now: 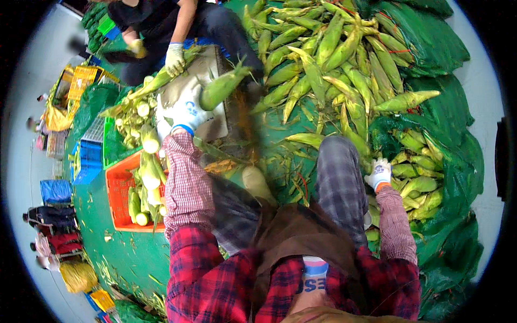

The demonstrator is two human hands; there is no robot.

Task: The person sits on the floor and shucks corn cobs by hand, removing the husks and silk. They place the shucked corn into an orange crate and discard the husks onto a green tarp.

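My left hand (189, 108), in a white glove with a blue cuff, is shut on an ear of corn in its green husk (224, 87), above a pale board (216, 121). Its outline is partly blurred. My right hand (379, 171), in a white glove with an orange cuff, is at the edge of a green mesh sack (456, 161) holding ears of corn (420, 183). Its fingertips are hidden, so I cannot tell whether it grips anything. Beyond my knees lies a large heap of unhusked corn (335, 52). Cut ears (151, 173) lie in and over an orange crate (117, 224) beside my left arm.
Across the board a co-worker's gloved hand (174, 60) rests on a long ear of corn; their other hand (137, 48) is blurred. A green crate (108, 141) of trimmings and a blue crate (87, 161) stand at left. More full mesh sacks (428, 36) line the right.
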